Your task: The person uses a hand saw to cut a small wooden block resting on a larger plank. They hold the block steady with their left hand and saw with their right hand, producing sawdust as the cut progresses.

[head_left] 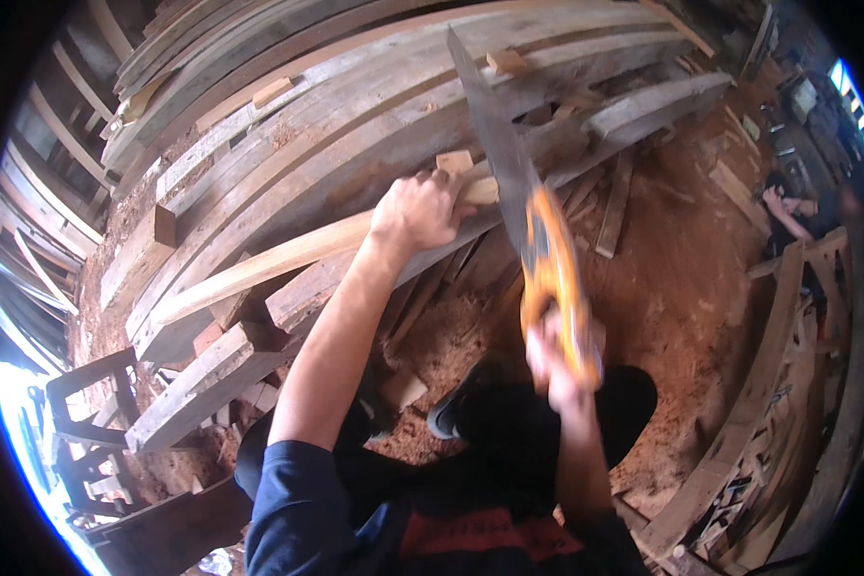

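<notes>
My right hand [559, 360] is wrapped round the orange and grey handle of a handsaw [504, 154]. Its long blade points away from me and lies by the far end of a pale wooden strip [278, 252]. Whether the teeth touch the wood I cannot tell. My left hand [418, 213] grips that strip close to the blade, fingers curled over it. The strip runs from there toward the lower left, resting on stacked timber. A small wood block [454, 161] is just beyond my left fingers.
Long planks [355, 106] are piled ahead, with a thick beam [202, 384] at the near left. Sawdust covers the floor [672, 269]. Curved timber [739, 432] stands at the right, where another person [792, 206] is. A dark metal frame [91, 413] is at left.
</notes>
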A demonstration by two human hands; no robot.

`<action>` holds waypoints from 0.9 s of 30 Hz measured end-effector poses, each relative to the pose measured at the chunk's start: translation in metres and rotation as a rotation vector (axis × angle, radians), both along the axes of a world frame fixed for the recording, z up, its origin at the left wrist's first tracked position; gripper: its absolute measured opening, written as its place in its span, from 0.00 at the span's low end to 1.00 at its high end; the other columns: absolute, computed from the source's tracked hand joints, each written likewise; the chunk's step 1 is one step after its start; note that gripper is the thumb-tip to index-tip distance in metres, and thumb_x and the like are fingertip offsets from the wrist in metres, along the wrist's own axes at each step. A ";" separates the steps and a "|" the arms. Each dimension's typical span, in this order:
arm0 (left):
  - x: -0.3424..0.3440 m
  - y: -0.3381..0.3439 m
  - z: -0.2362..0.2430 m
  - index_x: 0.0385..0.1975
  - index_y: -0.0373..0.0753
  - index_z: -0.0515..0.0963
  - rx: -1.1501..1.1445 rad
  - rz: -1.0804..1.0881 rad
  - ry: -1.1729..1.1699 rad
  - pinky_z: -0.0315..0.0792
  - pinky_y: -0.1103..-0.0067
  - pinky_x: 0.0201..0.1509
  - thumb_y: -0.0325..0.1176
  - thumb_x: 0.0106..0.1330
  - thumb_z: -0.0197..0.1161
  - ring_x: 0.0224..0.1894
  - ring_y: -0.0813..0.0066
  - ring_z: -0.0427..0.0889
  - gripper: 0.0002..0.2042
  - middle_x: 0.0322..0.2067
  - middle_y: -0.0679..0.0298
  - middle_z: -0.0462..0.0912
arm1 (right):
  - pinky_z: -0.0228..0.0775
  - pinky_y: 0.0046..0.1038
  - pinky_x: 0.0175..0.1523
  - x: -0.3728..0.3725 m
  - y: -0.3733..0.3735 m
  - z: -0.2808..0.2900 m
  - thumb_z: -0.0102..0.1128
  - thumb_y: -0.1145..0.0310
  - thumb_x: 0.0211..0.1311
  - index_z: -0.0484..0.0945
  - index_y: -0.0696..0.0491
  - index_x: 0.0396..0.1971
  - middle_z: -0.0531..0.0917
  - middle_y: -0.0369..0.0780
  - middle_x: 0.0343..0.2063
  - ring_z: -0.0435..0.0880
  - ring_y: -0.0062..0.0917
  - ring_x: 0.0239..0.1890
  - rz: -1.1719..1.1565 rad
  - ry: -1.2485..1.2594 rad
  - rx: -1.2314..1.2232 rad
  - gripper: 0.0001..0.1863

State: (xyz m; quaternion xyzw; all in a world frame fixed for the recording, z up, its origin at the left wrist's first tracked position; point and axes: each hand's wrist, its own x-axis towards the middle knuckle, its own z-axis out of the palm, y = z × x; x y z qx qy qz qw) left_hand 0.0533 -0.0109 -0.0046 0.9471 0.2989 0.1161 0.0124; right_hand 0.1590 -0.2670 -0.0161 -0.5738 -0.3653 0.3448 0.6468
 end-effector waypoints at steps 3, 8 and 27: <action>-0.003 0.001 0.003 0.44 0.35 0.73 -0.057 0.082 0.053 0.77 0.61 0.40 0.52 0.64 0.55 0.39 0.49 0.83 0.23 0.38 0.49 0.82 | 0.59 0.23 0.25 0.011 0.060 0.009 0.67 0.72 0.54 0.71 0.54 0.19 0.71 0.31 0.15 0.66 0.15 0.18 0.033 0.011 0.089 0.12; -0.003 0.006 0.002 0.44 0.34 0.73 -0.021 0.046 0.006 0.77 0.61 0.40 0.52 0.64 0.56 0.37 0.48 0.83 0.24 0.36 0.48 0.82 | 0.64 0.27 0.25 -0.010 -0.009 0.002 0.67 0.70 0.52 0.72 0.53 0.19 0.75 0.38 0.14 0.74 0.26 0.16 -0.037 -0.242 0.014 0.11; 0.002 -0.002 0.006 0.40 0.32 0.74 -0.009 0.037 0.023 0.77 0.61 0.39 0.49 0.64 0.57 0.37 0.50 0.83 0.21 0.35 0.49 0.81 | 0.62 0.24 0.22 -0.006 -0.019 0.010 0.66 0.73 0.52 0.71 0.54 0.22 0.73 0.37 0.13 0.73 0.22 0.15 0.010 -0.267 0.052 0.10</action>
